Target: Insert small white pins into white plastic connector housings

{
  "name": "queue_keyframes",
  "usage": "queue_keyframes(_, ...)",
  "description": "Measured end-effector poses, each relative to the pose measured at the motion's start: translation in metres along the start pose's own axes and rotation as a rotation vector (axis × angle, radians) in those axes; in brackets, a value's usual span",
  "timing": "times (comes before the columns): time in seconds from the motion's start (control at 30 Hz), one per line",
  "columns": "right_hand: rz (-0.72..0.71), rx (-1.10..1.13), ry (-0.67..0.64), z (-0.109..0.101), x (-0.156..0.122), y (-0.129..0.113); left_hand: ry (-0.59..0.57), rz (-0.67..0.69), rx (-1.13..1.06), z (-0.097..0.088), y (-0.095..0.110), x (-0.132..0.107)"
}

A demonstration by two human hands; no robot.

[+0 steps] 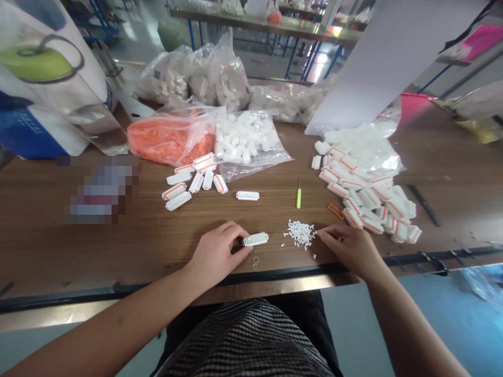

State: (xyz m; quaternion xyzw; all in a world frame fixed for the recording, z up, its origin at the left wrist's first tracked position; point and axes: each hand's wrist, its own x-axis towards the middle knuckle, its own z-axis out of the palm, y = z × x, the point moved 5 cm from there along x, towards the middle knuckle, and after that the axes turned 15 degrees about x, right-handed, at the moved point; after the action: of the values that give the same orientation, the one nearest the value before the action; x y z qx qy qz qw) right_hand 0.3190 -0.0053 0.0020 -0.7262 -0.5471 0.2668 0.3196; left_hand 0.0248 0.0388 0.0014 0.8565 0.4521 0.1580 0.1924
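Note:
My left hand is closed on one end of a white connector housing, whose upper face shows rows of small holes. To its right lies a heap of tiny white plugs. At the heap's right edge, my right hand has thumb and forefinger pinched together, with a small white plug at their tips. Just above the left hand, another white connector housing rests on the table. A thin screwdriver with a yellow-green handle lies beyond the heap.
White housings with orange edging pile up at right, beside an orange ring and a black pen-like tool. At left stand more housings, a bag of orange parts and a bag of white parts. The table edge runs in front.

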Motion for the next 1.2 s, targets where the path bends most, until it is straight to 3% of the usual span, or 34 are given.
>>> queue_keyframes(0.23, -0.026, 0.094, 0.005, -0.008, 0.003, 0.004, 0.008, 0.016, 0.012, -0.001, 0.000, 0.002)
queue_keyframes(0.67, -0.105, -0.196, -0.008, -0.003, 0.004, -0.005, 0.013, 0.010, 0.017, 0.001, -0.001, 0.001)
queue_keyframes(0.83, 0.025, 0.055, 0.033, -0.003, 0.003, -0.011, 0.008, 0.000, -0.017, 0.000, 0.000, 0.001)
queue_keyframes(0.9, -0.036, 0.221, 0.058, 0.005, -0.002, -0.029, 0.002, -0.013, -0.033, 0.001, 0.000, 0.001)
queue_keyframes(0.97, -0.149, 0.313, 0.001, 0.022, -0.007, -0.057, -0.001, -0.036, -0.049, 0.001, 0.000, 0.000)
queue_keyframes(1.07, -0.324, 0.279, -0.208, 0.060, -0.015, -0.096, 0.003, -0.047, -0.073, 0.001, 0.001, 0.000)
queue_keyframes(1.2, -0.459, 0.190, -0.298, 0.095, -0.017, -0.115, 0.020, -0.037, -0.103, 0.001, 0.002, 0.000)
